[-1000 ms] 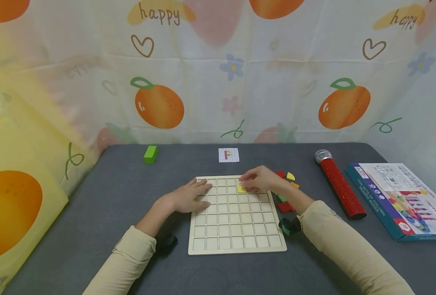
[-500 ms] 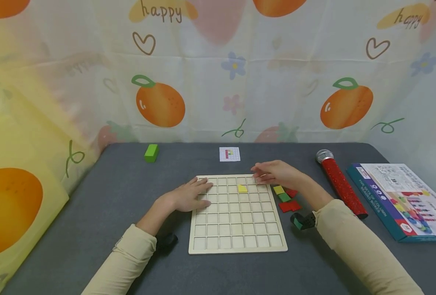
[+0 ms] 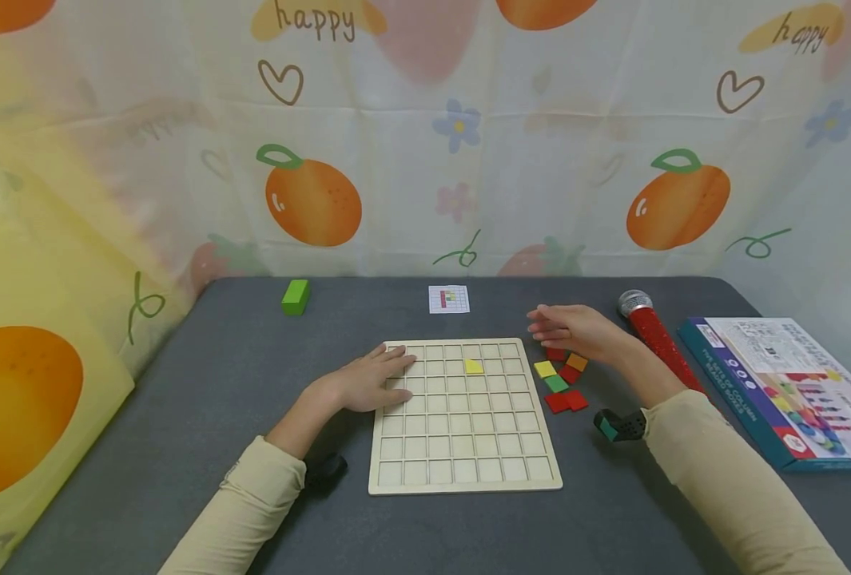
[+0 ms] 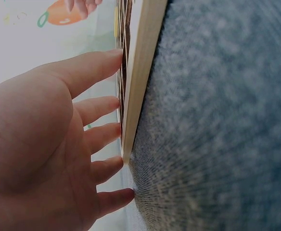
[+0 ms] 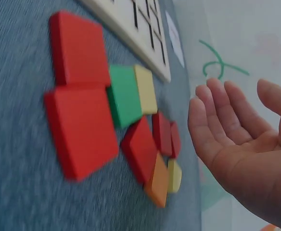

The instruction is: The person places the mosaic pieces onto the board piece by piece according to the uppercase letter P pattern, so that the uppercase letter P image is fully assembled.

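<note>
A pale wooden grid board (image 3: 464, 423) lies flat on the grey table. One yellow tile (image 3: 474, 366) sits in a cell of its second row from the back. My left hand (image 3: 369, 383) rests with spread fingers on the board's left edge; the left wrist view shows its fingertips (image 4: 112, 103) at the rim. Above the loose tiles right of the board hovers my right hand (image 3: 576, 329), fingers relaxed, holding nothing. Below it lie a green tile (image 3: 556, 383), a yellow tile (image 3: 544, 369), an orange tile (image 3: 577, 362) and several red tiles (image 5: 83, 132). The hand hides part of this pile.
A small printed grid card (image 3: 449, 299) lies behind the board. At the back left stands a green block (image 3: 296, 297). To the right are a red microphone (image 3: 658, 339), partly behind the right arm, and a flat box (image 3: 792, 391). A printed cloth (image 3: 425, 160) hangs behind the table.
My right hand has let go of the yellow tile, now lying in the grid, and moved right over the loose tiles. The left hand has stayed on the board.
</note>
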`<state>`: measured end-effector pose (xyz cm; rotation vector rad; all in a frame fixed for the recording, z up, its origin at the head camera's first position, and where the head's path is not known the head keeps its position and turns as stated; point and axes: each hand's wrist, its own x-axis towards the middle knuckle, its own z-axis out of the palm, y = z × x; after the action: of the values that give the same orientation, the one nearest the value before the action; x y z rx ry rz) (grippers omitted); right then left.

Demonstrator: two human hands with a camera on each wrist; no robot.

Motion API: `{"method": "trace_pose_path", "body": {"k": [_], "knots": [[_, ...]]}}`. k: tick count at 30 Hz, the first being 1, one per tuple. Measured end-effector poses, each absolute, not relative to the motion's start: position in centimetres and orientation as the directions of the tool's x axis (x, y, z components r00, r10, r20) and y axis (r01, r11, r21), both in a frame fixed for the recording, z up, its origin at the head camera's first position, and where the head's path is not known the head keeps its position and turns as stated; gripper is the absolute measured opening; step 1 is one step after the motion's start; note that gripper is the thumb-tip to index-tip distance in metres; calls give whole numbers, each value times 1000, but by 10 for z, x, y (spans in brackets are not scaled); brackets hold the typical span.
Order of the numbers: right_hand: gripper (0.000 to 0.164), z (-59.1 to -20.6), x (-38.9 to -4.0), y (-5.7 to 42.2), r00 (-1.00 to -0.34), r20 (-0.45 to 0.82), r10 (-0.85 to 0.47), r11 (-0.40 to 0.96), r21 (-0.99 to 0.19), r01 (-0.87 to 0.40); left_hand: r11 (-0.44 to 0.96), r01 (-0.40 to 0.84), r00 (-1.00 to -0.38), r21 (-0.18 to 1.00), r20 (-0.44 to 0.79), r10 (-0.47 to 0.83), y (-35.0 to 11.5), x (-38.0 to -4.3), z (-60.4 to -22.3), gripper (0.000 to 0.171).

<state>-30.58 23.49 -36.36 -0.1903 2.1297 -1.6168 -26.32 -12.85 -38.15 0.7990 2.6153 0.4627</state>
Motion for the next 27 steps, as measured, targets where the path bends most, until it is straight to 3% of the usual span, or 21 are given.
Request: {"method": "trace_pose_path", "body": {"k": [14, 27], "knots": [[58, -368, -298, 265, -891, -265, -369, 353, -927, 129, 796, 457, -777, 397, -258, 575, -128, -263, -381, 65], [52, -375, -297, 272, -888, -215, -407, 425, -905, 24, 794, 455, -775, 405, -260, 576, -128, -262, -379, 65]]}}
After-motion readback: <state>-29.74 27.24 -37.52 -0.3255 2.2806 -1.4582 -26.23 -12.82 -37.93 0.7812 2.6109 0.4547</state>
